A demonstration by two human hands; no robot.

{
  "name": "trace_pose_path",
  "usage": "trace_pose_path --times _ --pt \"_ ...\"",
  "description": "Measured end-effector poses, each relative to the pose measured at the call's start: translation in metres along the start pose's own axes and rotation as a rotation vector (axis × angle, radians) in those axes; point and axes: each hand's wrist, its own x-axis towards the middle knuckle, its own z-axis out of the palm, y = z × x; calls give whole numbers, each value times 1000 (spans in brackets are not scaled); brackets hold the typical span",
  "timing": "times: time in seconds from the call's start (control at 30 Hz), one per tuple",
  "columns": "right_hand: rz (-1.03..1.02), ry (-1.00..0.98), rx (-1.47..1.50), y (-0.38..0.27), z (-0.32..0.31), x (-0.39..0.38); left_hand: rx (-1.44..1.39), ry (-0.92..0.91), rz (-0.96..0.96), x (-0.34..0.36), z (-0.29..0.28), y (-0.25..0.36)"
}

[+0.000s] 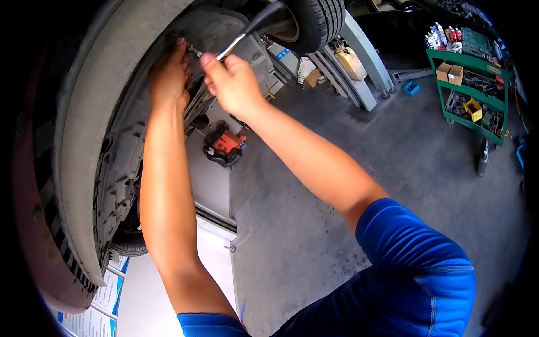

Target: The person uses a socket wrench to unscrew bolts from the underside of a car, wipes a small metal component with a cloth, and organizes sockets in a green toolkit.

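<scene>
My right hand (234, 84) is closed around the head end of a ratchet wrench (231, 46). Its silver shank and dark handle slant up to the right, the handle partly blurred. A short silver socket piece (194, 51) sticks out from the right hand toward my left hand (169, 81). That left hand is raised against the car's underside, thumb up and fingers curled; whatever it pinches is hidden. Both hands are just under the dark underbody panel (208, 25), behind the grey bumper (92, 84).
A tyre (317, 25) hangs right of the wrench handle. Lift post (368, 50) stands beyond it. Green tool cart (471, 92) holds bottles, boxes and parts at the far right. Blue tray (411, 88) and a red-black machine (225, 143) are on the grey floor (297, 236).
</scene>
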Motion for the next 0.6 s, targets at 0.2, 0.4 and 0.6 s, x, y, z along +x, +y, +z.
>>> trace_pose_path --times 0.2,0.4,0.6 --pt "95 4 135 -1 3 -2 -71 -55 -76 -13 7 3" --pt "-771 159 -1101 10 -3 -9 -28 -121 -20 -2 -2 -2" --pt "215 -66 320 -7 -8 6 -205 -136 -129 -6 -11 5"
